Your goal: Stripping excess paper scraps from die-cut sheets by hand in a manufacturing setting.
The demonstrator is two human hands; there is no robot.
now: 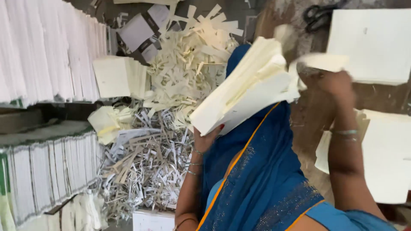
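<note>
Your left hand (205,139) grips the lower corner of the cream paper stack (246,87) at frame centre; your right hand (336,83), blurred, pinches its top sheet at upper right. Open room is scarce: paper scraps (150,158) crowd the left, and more sheets (370,45) lie on the counter (312,115) to the right. Blue cloth (257,171) hides what's below. The scissors (319,15) are cut off at the top edge.
</note>
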